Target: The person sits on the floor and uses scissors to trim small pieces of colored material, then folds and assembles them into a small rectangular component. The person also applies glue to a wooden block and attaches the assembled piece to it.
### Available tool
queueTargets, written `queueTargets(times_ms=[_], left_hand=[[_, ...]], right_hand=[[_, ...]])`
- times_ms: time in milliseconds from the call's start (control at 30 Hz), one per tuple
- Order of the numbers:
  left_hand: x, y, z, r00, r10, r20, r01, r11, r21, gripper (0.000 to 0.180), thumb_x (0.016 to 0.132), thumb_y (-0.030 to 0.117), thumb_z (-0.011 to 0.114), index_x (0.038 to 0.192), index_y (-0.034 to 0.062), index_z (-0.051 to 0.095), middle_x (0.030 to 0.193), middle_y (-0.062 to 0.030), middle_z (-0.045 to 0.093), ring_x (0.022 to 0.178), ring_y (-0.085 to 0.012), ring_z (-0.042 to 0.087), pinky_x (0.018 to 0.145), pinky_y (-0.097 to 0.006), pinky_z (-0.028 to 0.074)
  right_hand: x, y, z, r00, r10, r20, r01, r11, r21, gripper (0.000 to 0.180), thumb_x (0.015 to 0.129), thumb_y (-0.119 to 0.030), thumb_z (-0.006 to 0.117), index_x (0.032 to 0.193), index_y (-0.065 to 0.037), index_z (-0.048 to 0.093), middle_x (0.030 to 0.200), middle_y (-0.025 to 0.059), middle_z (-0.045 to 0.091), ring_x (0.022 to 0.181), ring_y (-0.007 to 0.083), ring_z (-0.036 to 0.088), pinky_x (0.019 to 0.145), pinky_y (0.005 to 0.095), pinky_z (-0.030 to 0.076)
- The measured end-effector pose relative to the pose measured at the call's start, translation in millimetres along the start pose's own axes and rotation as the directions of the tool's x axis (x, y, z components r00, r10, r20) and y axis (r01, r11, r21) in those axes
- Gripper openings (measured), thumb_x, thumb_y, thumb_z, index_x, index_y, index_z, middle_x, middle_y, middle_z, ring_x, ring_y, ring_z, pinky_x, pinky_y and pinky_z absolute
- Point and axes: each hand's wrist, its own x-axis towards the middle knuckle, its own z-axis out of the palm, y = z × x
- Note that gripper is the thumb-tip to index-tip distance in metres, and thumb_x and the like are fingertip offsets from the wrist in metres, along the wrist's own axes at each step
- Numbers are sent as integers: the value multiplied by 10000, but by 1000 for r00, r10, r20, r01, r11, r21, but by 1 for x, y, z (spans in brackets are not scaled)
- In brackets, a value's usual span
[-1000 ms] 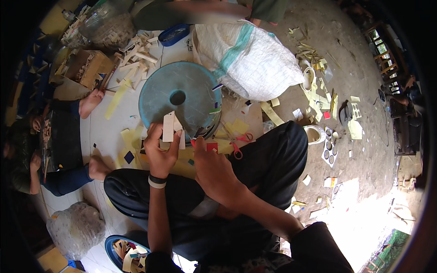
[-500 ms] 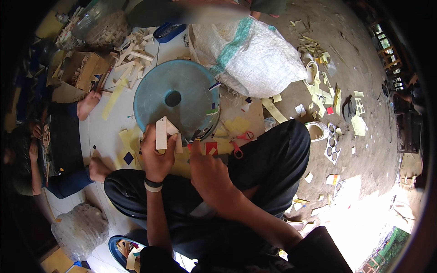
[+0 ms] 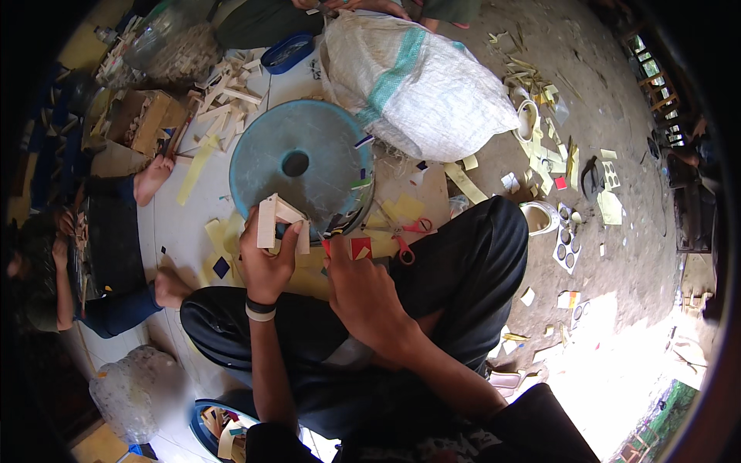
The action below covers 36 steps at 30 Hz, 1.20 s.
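Note:
My left hand is closed round a small pale wooden piece made of flat slats joined at an angle, held upright near the close edge of a round blue-grey plastic tub, upturned, with a hole in its middle. To its right, my right hand has its fingers drawn together at the tub's near right rim. A bit of red shows at its fingertips, too small to name. Dark and coloured strips stick to that rim. Beside the right fingers lie a red square and red-handled scissors.
A white woven sack with a green stripe lies beyond the tub. Wooden pieces are piled at far left, near a blue tray. Another person's foot is at left. Paper scraps litter the floor at right.
Both hands stay near the tub's close edge; the wooden piece has tilted slightly. At the far edge, a blurred shape is gone and another person's hands show beyond the sack.

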Motion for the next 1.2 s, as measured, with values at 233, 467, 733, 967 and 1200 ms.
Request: queueTargets(times_ms=[233, 467, 733, 967, 1200], left_hand=[[2, 1, 0, 1000, -18, -6, 18, 1000, 20, 242, 873, -12, 750, 1094, -24, 650, 967, -153, 669, 862, -327, 696, 770, -365, 528], [4, 11, 0, 1000, -30, 2, 30, 999, 46, 241, 870, -19, 745, 1089, -18, 646, 931, -152, 657, 836, -337, 694, 754, -377, 529], [-1, 6, 3, 1000, 15, -11, -14, 996, 83, 244, 907, 17, 731, 1129, -18, 635, 922, -147, 655, 840, -302, 697, 764, -373, 534], [1, 1, 2, 999, 32, 11, -32, 999, -11, 204, 931, 24, 737, 1101, -31, 638, 927, -111, 677, 849, -212, 663, 783, -330, 527], [-2, 4, -7, 993, -48, 107, 75, 961, -266, 160, 954, 10, 736, 1088, -7, 650, 965, -39, 685, 911, -95, 609, 832, -259, 491]], right_hand=[[3, -11, -5, 994, 67, 89, -64, 997, -41, 310, 954, -52, 626, 1181, 35, 434, 759, 284, 676, 776, 506, 703, 655, 587, 579], [17, -16, 6, 989, 117, 92, -108, 990, -94, 457, 863, -19, 708, 1209, 50, 418, 829, 290, 694, 817, 531, 706, 720, 588, 593], [-17, -16, 6, 990, 116, 80, -104, 985, -139, 484, 908, -44, 667, 1317, 49, 423, 805, 214, 728, 811, 445, 747, 692, 500, 627], [-36, -7, -11, 989, 135, 67, -133, 991, -33, 347, 989, -110, 606, 1249, 20, 415, 802, 285, 701, 774, 529, 692, 738, 615, 571], [-35, 2, -8, 978, 148, -149, -147, 989, 15, 271, 1041, -139, 527, 1266, -13, 445, 807, 287, 689, 760, 539, 669, 710, 638, 537]])
